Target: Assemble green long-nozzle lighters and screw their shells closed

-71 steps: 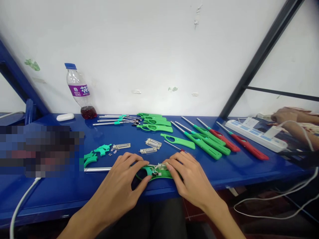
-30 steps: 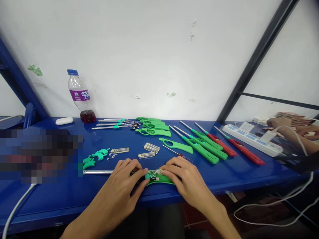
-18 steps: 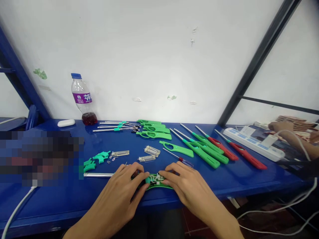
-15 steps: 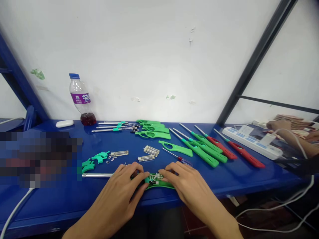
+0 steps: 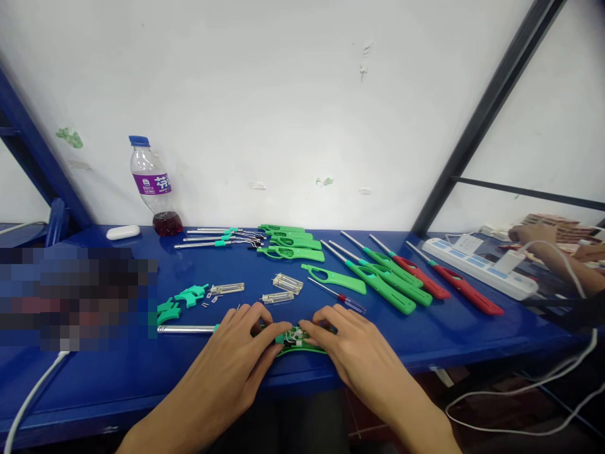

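A gas lighter (image 5: 302, 351) with its green handle laid open is at the table's front edge, its metal tube (image 5: 186, 329) pointing left. White wires and small parts show inside. My left hand (image 5: 241, 356) is closed on it, thumb and index finger pinching near the teal part. From the other side my right hand (image 5: 350, 340) presses its fingertips on the parts in the handle, next to the left fingertips. Its palm covers the handle's right end. Just behind the hands lie clear fuel tanks (image 5: 278, 297), a screwdriver (image 5: 352, 303) and a green handle half (image 5: 336, 279).
Teal triggers (image 5: 191, 294) lie left; wired tubes (image 5: 201, 244) and green handle halves (image 5: 293, 253) lie at the back. Green lighters (image 5: 385, 287), red lighters (image 5: 467, 290) and a power strip (image 5: 477, 268) are right. A bottle (image 5: 154, 189) stands back left. Another person's hand (image 5: 534, 234) shows far right.
My left fingertips have shifted slightly right, closer to the right ones, over the open handle. The clear part between them sits less exposed. The view has shifted slightly.
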The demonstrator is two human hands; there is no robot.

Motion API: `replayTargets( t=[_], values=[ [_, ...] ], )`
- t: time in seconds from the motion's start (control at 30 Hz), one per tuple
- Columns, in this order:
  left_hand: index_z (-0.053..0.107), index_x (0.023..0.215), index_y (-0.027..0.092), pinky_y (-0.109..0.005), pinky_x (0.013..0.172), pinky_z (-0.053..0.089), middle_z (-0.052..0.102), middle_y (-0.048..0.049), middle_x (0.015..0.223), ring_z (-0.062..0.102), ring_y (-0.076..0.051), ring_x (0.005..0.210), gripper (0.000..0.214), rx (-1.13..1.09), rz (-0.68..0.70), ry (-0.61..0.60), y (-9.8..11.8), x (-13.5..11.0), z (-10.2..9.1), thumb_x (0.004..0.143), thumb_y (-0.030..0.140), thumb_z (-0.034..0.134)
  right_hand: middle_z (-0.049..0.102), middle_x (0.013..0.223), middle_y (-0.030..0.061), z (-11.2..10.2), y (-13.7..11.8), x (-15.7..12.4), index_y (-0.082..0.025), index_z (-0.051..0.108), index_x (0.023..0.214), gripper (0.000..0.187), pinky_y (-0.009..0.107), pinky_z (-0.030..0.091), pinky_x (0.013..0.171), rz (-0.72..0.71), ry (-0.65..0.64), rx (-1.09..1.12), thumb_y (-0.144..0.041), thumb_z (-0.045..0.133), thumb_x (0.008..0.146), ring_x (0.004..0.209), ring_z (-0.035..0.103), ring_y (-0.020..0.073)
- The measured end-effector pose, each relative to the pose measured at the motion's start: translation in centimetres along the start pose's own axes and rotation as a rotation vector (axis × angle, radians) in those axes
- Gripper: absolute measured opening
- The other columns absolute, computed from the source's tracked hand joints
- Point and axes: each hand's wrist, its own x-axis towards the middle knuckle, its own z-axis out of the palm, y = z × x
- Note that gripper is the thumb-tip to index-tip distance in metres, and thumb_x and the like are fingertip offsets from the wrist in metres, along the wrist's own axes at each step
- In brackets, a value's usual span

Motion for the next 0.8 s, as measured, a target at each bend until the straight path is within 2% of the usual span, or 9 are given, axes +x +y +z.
replayTargets(
  t=[0.13, 0.27, 0.47, 0.53, 0.63, 0.8],
  values=[
    [0.063, 0.13, 0.032, -0.038, 0.081, 0.045, 0.058, -0.0044, 0.107, 0.056, -0.023, 0.091, 0.034, 0.004, 0.037, -0.016, 0.1, 0.4, -0.2, 0.109, 0.016, 0.042, 0.071, 0.112, 0.0075, -0.5, -0.1, -0.2, -0.024, 0.068, 0.136, 0.035, 0.038, 0.056, 0.074, 0.037, -0.064, 0.02, -0.013, 0.059, 0.104, 0.094, 0.068, 0.0245],
    [0.064, 0.128, 0.033, -0.037, 0.079, 0.042, 0.056, -0.0042, 0.106, 0.055, -0.023, 0.089, 0.036, 0.022, 0.047, -0.024, 0.0, 0.6, -0.2, 0.108, 0.014, 0.041, 0.07, 0.116, 0.0082, -0.5, -0.1, -0.3, -0.026, 0.067, 0.139, 0.037, 0.041, 0.059, 0.078, 0.064, -0.082, 0.059, -0.015, 0.055, 0.106, 0.097, 0.067, 0.0253],
    [0.064, 0.129, 0.033, -0.04, 0.082, 0.044, 0.056, -0.0048, 0.108, 0.056, -0.024, 0.091, 0.037, 0.018, 0.042, -0.038, 0.0, 0.5, -0.2, 0.109, 0.014, 0.04, 0.07, 0.137, 0.0062, -1.4, 0.6, -0.5, -0.028, 0.063, 0.146, 0.037, 0.044, 0.058, 0.101, 0.097, -0.068, 0.259, -0.027, 0.048, 0.112, 0.12, 0.067, 0.0259],
    [0.065, 0.127, 0.031, -0.043, 0.084, 0.045, 0.056, -0.0054, 0.107, 0.057, -0.025, 0.091, 0.035, 0.026, 0.043, -0.035, 0.0, 0.5, -0.1, 0.108, 0.015, 0.04, 0.07, 0.141, 0.0038, -2.1, 2.0, -0.1, -0.031, 0.059, 0.149, 0.039, 0.041, 0.055, 0.107, 0.122, -0.001, 0.354, -0.029, 0.045, 0.113, 0.127, 0.066, 0.023],
    [0.065, 0.124, 0.029, -0.043, 0.082, 0.048, 0.057, -0.0059, 0.107, 0.059, -0.025, 0.089, 0.032, 0.023, 0.045, -0.014, -0.1, 0.7, 0.0, 0.108, 0.016, 0.041, 0.076, 0.131, 0.0052, -2.7, 5.3, 1.1, -0.027, 0.072, 0.133, 0.033, 0.043, 0.054, 0.108, 0.202, 0.127, 0.34, -0.03, 0.047, 0.111, 0.122, 0.07, 0.0236],
    [0.061, 0.129, 0.03, -0.044, 0.086, 0.051, 0.061, -0.0054, 0.11, 0.063, -0.025, 0.092, 0.029, 0.001, 0.021, 0.031, -0.3, 0.5, 0.2, 0.109, 0.022, 0.042, 0.072, 0.14, 0.0107, -1.4, 10.2, 2.8, -0.023, 0.067, 0.141, 0.038, 0.051, 0.052, 0.109, 0.292, 0.05, 0.227, -0.031, 0.059, 0.105, 0.129, 0.067, 0.0307]
  ],
)
